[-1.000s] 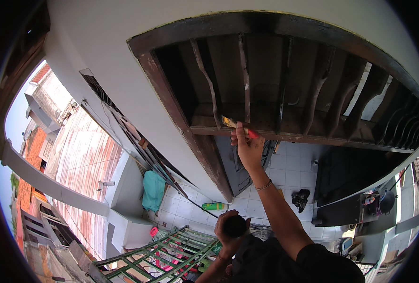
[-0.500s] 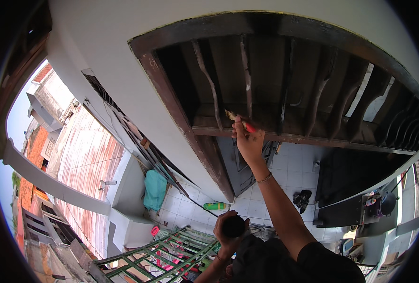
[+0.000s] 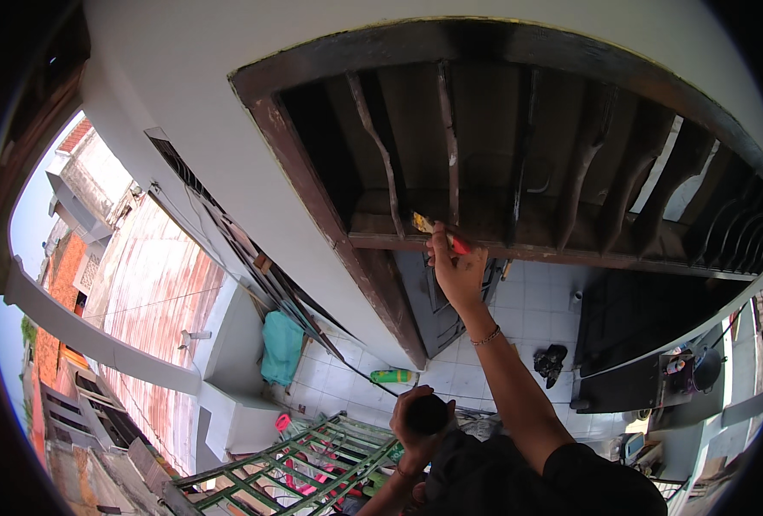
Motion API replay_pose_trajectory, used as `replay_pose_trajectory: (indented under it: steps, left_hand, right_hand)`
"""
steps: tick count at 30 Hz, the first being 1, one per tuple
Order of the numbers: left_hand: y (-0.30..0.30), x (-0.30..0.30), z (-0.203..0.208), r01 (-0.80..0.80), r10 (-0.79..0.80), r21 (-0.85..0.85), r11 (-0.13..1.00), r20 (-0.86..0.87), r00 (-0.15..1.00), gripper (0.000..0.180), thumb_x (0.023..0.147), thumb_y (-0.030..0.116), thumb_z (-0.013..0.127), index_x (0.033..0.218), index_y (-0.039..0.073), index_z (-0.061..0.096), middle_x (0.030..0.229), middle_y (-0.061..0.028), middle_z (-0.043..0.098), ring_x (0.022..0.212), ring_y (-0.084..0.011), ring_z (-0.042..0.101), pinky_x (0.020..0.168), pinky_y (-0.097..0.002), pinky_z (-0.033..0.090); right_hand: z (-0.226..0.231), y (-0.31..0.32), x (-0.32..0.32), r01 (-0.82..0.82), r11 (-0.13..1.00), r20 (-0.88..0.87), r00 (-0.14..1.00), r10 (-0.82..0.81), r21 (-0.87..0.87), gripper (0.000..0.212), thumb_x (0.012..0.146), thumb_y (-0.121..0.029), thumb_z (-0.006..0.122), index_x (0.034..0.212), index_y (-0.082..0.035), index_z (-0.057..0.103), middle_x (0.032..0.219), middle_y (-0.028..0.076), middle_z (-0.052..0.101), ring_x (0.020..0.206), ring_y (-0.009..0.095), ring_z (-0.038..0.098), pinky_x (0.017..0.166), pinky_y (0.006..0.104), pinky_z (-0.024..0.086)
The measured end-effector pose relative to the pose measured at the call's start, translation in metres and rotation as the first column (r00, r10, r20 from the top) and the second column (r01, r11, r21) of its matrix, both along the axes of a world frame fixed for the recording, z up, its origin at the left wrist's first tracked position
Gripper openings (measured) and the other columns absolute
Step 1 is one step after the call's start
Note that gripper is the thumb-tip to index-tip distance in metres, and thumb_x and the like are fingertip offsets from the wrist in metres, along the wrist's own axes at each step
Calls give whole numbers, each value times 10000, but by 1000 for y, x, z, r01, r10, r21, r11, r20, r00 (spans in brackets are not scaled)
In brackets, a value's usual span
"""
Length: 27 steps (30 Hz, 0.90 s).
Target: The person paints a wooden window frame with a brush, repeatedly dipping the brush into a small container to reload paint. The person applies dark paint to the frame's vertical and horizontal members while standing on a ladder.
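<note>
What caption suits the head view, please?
Right hand holds red-handled paintbrush near brown wooden slats; left hand, round black container.

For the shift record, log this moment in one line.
Right hand: holds red-handled brush by barred frame's lower rail | left hand: holds dark round container | below: green cylinder, teal covering

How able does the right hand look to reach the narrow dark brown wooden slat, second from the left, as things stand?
Likely yes: the right hand, holding a red-handled brush, is just below the lower end of the slat, and nothing visible seems to block the way.
</note>
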<state>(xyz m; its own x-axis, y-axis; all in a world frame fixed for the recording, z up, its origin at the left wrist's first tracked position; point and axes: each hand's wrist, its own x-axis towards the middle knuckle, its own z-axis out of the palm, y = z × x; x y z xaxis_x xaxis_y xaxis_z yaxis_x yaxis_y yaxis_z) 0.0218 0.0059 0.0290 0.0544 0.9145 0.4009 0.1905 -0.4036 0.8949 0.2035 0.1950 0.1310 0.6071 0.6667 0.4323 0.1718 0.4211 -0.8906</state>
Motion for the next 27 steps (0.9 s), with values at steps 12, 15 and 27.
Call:
replay_pose_trajectory:
  steps: [12,15,27]
  left_hand:
    - [-2,2,4,28,-28,16,999,-5,1000,504,683,25,945,1104,40,669,1050,-83,706,914,-180,697,826,-327,573]
    - [-3,3,5,31,-31,6,1000,25,999,506,680,37,950,1101,41,670,1059,-90,709,925,-188,700,831,-332,574]
    - [-2,-1,8,-7,6,43,999,16,1000,511,667,32,953,1096,41,675,1034,-88,712,889,-181,703,813,-325,576]
  right_hand:
    - [25,17,7,-27,995,-74,997,20,-94,239,1012,-165,692,1136,32,745,824,76,747,626,89,699,534,249,594]
    - [34,23,9,-88,977,-85,994,72,-193,241,999,-177,707,1114,31,748,806,78,747,535,87,648,442,244,502]
    - [36,13,22,-55,974,28,998,63,-218,247,993,-203,707,1083,19,770,774,69,752,520,73,603,483,243,462]
